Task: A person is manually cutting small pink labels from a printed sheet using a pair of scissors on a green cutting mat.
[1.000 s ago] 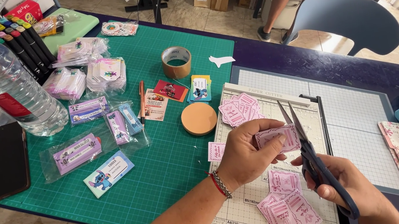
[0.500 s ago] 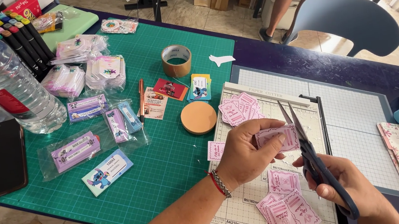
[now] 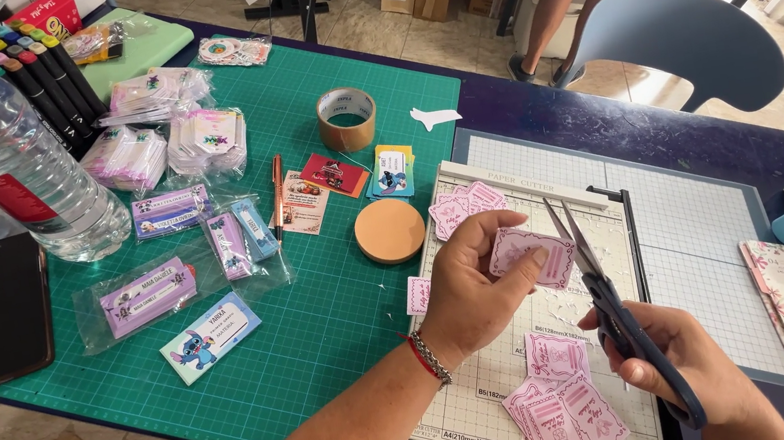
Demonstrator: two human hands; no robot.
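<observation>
The right hand (image 3: 700,376) is partly cut off by the bottom edge, and its fingers, curled through the dark scissors (image 3: 617,316), hide the handle loops. The left hand (image 3: 476,284) pinches a pink scalloped label (image 3: 533,254) between thumb and fingertips over the paper cutter (image 3: 533,373), just left of the blades. The scissors run lengthwise up and slightly left, blades barely parted at the label's right edge.
</observation>
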